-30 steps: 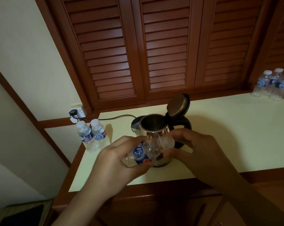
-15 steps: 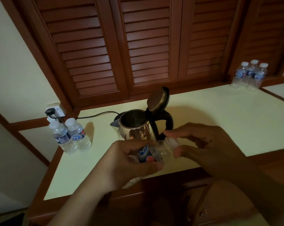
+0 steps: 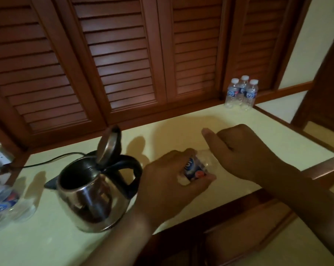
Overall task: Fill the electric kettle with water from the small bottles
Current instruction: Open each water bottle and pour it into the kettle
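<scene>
On the counter (image 3: 181, 127) the kettle (image 3: 89, 196) stands lid-up. Your hands have carried the bottle (image 3: 195, 167) from in front of it to right of its handle: left hand (image 3: 168, 181) wrapped round the body, right hand (image 3: 244, 152) curled over the cap end. Likely still uncapping; nothing poured.

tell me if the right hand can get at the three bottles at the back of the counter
Probably yes. The counter between the right hand and the three bottles shows nothing in the way. But that hand is busy at the neck of the bottle the left hand grips.
</scene>
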The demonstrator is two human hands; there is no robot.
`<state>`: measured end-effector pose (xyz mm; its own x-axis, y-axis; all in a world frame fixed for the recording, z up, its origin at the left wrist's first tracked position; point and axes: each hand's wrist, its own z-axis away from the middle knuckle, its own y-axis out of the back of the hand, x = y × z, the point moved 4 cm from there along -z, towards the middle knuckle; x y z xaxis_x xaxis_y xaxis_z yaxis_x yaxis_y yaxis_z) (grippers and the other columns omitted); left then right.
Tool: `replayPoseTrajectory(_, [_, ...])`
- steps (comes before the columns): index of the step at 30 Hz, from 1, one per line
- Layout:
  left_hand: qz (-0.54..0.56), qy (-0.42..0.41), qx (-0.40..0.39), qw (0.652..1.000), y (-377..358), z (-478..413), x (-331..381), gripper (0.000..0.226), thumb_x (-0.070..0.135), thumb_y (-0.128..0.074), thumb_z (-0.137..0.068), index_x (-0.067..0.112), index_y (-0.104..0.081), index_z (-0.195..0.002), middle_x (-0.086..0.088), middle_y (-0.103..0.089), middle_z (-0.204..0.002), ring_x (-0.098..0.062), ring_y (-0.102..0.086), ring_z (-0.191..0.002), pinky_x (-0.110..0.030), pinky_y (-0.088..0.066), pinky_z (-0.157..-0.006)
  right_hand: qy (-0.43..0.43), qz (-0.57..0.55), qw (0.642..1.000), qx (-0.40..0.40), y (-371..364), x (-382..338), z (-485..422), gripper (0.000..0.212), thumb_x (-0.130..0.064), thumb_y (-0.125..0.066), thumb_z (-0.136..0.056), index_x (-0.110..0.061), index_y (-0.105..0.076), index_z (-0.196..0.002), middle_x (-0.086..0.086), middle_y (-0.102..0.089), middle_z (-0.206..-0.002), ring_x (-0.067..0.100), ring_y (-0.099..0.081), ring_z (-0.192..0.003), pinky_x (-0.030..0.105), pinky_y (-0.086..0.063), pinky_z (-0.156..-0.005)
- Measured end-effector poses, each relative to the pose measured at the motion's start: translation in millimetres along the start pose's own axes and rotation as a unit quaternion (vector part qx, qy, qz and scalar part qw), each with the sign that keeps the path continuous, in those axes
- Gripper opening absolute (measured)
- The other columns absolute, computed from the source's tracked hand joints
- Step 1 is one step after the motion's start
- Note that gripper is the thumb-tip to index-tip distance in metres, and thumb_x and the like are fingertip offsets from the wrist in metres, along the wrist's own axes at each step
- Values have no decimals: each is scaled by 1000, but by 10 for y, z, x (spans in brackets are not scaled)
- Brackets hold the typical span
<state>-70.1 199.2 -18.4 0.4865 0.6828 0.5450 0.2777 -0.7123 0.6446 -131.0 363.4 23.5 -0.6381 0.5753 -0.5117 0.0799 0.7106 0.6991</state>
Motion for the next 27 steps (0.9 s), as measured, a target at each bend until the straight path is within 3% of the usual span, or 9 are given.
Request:
replayPoseTrajectory(2, [-117, -41, 76, 989, -319, -161, 22, 58, 63, -72, -87, 17, -74, -124, 5, -77, -106, -9, -74, -86, -31, -62, -69, -97, 14, 994, -44, 77, 414, -87, 62, -45, -39, -103, -14, -48, -49, 9, -49, -45, 20, -53, -47, 23, -39, -54])
replayPoseTrajectory(5, [-129, -54, 87, 986, -796, -443, 40, 64, 64, -72, -87, 17, -72, -130, 4, -77, -114, -9, -75, -94, -30, -64, -72, -159, 83, 979, -101, 212, 986, -180, 68, -56, -33, -100, -5, -62, -65, 10, -55, -53, 16, -56, -48, 18, -39, -52])
replayPoseTrajectory(8, [0, 82, 18, 996, -1165, -739, -6, 67, 61, -78, -81, 31, -63, -139, 16, -69, -122, 1, -68, -103, -17, -57, -85, -100, 98, 989, -53, 465, 1363, -253, 74, -66, -34, -96, -10, -60, -55, 9, -58, -50, 16, -57, -48, 24, -47, -59])
replayPoseTrajectory(11, [266, 214, -100, 935, -1532, -1014, 0, 54, 25, -84, -87, 32, -64, -136, 9, -73, -126, 0, -69, -107, -18, -52, -90, -13, 109, 994, -3, 819, 1670, -353, 57, -54, -42, -99, -24, -45, -51, -2, -46, -45, 12, -50, -47, 17, -37, -54])
replayPoseTrajectory(16, [215, 185, -190, 940, -1916, -1354, 125, 45, 23, -77, -93, 47, -65, -128, 19, -74, -118, -3, -67, -111, -34, -51, -102, -9, 93, 995, 29, 1148, 2206, -510, 55, -63, -42, -98, -27, -53, -58, -7, -50, -51, 6, -51, -50, 16, -35, -56])
replayPoseTrajectory(18, [211, 202, -183, 939, -2082, -1492, 119, 44, 29, -81, -89, 47, -65, -127, 17, -74, -118, -6, -67, -107, -40, -51, -98, -61, 49, 996, 38, 1212, 2384, -536, 58, -70, -40, -92, -25, -65, -69, -7, -60, -59, 5, -59, -61, 11, -39, -58])
replayPoseTrajectory(21, [235, 240, -141, 931, -2368, -1707, -45, 48, 28, -87, -84, 41, -67, -125, 13, -75, -113, -12, -67, -98, -39, -52, -93, -124, -50, 990, 45, 1232, 2639, -512, 55, -69, -34, -94, -28, -71, -95, -5, -71, -80, 7, -65, -75, 18, -51, -63])
replayPoseTrajectory(24, [247, 263, -99, 928, -2646, -2001, -265, 46, 22, -86, -84, 37, -67, -123, 15, -74, -107, -10, -68, -96, -24, -53, -82, -187, -83, 979, 16, 984, 3030, -330, 56, -61, -35, -94, -27, -66, -126, -14, -68, -116, -3, -62, -98, 9, -46, -81])
replayPoseTrajectory(27, [245, 284, -56, 925, -2926, -2391, -487, 46, 23, -85, -84, 37, -66, -124, 26, -72, -111, 5, -68, -96, -10, -50, -79, -229, -12, 972, -54, 622, 3489, -82, 75, -72, -20, -94, -24, -59, -137, -12, -61, -131, 7, -57, -120, 29, -42, -106])
